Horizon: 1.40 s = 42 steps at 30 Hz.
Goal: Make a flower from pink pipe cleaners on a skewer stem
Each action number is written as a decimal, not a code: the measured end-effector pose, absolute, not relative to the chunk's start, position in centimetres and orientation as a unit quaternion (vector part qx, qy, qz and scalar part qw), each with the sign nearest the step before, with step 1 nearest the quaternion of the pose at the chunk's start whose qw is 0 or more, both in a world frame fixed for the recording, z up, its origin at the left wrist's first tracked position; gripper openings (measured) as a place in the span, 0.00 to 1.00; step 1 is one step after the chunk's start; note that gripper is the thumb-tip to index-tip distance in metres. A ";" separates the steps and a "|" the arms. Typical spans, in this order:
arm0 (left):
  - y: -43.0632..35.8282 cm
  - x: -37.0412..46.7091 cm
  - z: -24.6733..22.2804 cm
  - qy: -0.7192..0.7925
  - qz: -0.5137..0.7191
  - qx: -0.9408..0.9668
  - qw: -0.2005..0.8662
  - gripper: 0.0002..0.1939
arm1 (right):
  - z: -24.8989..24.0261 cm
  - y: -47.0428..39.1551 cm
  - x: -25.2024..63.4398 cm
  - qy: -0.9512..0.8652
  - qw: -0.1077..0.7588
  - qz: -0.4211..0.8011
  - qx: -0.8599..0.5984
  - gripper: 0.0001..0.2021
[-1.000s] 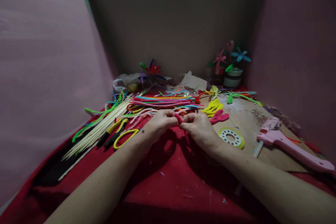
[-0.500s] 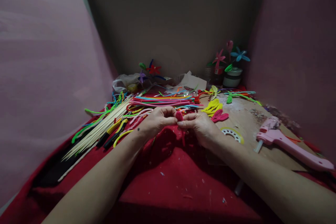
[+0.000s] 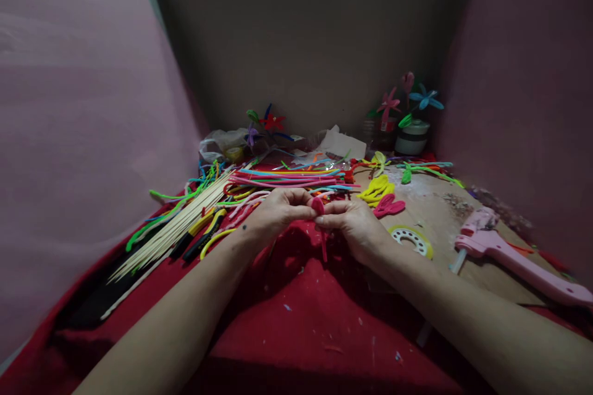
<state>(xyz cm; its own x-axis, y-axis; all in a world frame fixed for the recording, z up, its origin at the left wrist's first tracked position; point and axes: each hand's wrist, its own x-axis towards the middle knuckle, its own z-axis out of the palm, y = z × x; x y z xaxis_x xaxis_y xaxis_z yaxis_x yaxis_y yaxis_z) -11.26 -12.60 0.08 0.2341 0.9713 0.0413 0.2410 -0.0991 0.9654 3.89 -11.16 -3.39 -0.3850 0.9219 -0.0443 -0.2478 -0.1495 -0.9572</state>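
Observation:
Between my two hands is a pinkish-red pipe cleaner point(image 3: 318, 205), bent into a small rounded loop with a tail hanging down. My left hand point(image 3: 290, 205) pinches the loop from the left, thumb and forefinger closed. From the right, my right hand point(image 3: 349, 217) pinches the lower part of the loop, where the tail starts. Fingertips hide part of the piece. Just past my right hand lie pink pipe-cleaner loops point(image 3: 389, 205) and a bundle of yellow ones point(image 3: 377, 190).
A pink glue gun point(image 3: 504, 250) and a tape roll point(image 3: 411, 241) lie on cardboard point(image 3: 445, 216) at right. Wooden sticks point(image 3: 180, 222), yellow-black pliers point(image 3: 204, 237) and loose pipe cleaners point(image 3: 287, 179) spread leftward. Pipe-cleaner flowers point(image 3: 424, 97) stand behind, near a jar point(image 3: 411, 137). Red cloth point(image 3: 296, 333) covers the table.
Almost nothing differs. The view has shifted very slightly, and both hands keep the same pinch on the pink pipe cleaner.

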 end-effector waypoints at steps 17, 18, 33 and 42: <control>-12.7 -10.5 -0.2 0.490 0.437 0.616 0.435 0.07 | -3.6 -11.1 4.0 -0.531 0.398 0.675 -0.321 0.06; -12.7 -10.4 -0.3 0.497 0.439 0.615 0.427 0.08 | -3.7 -11.1 4.0 -0.538 0.393 0.673 -0.320 0.07; -12.8 -10.7 0.7 0.531 0.341 0.685 0.364 0.13 | -3.0 -10.6 4.2 -0.459 0.449 0.668 -0.376 0.09; -13.2 -10.0 -0.7 0.508 0.429 0.740 0.098 0.10 | -3.4 -10.3 4.2 -0.424 0.491 0.666 -0.369 0.08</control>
<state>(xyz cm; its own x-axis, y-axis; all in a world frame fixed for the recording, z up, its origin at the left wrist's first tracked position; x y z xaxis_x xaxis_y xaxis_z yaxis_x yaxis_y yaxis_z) -10.02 -13.23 -0.71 0.1159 0.8361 0.5362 0.6672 -0.4654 0.5816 4.19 -10.28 -3.39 -0.2459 0.9664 -0.0751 -0.3403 -0.1586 -0.9268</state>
